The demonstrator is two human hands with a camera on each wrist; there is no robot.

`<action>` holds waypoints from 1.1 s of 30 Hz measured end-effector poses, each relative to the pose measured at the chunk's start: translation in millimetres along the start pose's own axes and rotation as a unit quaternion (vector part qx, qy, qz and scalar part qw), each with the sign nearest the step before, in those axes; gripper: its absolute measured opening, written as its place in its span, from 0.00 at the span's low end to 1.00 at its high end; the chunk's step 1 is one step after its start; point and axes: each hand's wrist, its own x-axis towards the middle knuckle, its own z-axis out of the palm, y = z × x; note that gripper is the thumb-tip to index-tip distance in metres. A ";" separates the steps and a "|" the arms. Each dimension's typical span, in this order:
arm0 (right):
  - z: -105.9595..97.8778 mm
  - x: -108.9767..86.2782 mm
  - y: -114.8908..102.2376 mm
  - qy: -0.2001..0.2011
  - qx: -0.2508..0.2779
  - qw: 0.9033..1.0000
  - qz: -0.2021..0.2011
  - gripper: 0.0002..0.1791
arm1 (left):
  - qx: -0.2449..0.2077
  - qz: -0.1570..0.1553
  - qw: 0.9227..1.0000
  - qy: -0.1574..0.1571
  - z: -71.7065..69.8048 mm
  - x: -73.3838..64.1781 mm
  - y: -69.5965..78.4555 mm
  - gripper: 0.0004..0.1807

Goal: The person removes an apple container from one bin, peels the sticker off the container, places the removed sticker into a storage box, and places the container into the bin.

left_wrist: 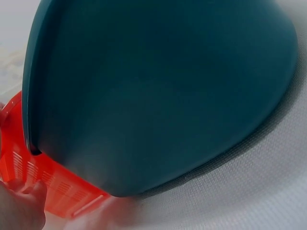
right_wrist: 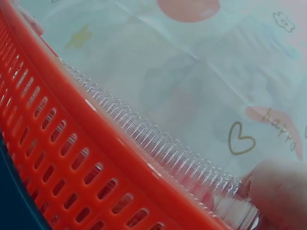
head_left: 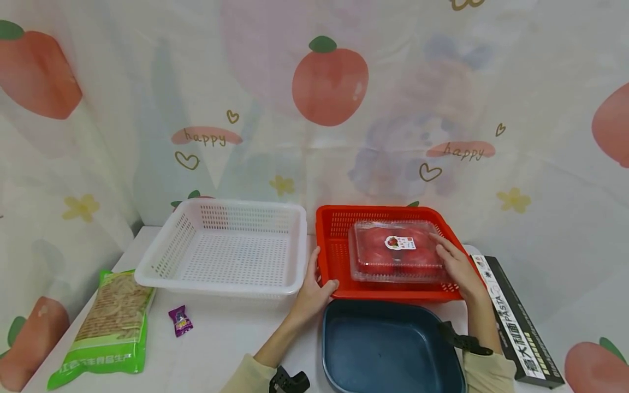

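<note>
A clear lidded plastic box (head_left: 399, 257) with a white label and red contents lies inside the red perforated basket (head_left: 339, 289). My right hand (head_left: 462, 271) holds the box at its right end, fingers over the lid's edge. In the right wrist view the ribbed side of the box shows above the basket's rim, close to part of that hand (right_wrist: 283, 191). My left hand (head_left: 313, 295) grips the basket's front left corner, thumb over the rim. Directly in front of the basket stands a dark blue tub (head_left: 388, 349), which fills most of the left wrist view.
A white perforated basket (head_left: 236, 259) stands to the left of the red one. Left of my arm lie a green-edged food bag (head_left: 110, 322) and a small purple wrapped candy (head_left: 181, 321). A long black-and-white pasta box (head_left: 516, 322) lies at the right. A printed curtain hangs behind.
</note>
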 end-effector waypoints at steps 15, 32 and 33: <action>0.4 -1.1 -2.2 0.000 0.027 1.000 0.015 0.36 | 0.002 -0.005 1.000 0.004 0.6 0.7 -0.9 0.49; -3.5 0.4 3.7 0.028 0.024 0.999 -0.001 0.30 | -0.001 -0.002 1.000 -0.002 -0.9 2.5 -2.9 0.47; -3.4 0.3 3.8 0.030 0.024 0.999 0.000 0.30 | -0.002 -0.002 1.000 -0.003 -1.0 2.3 -2.8 0.47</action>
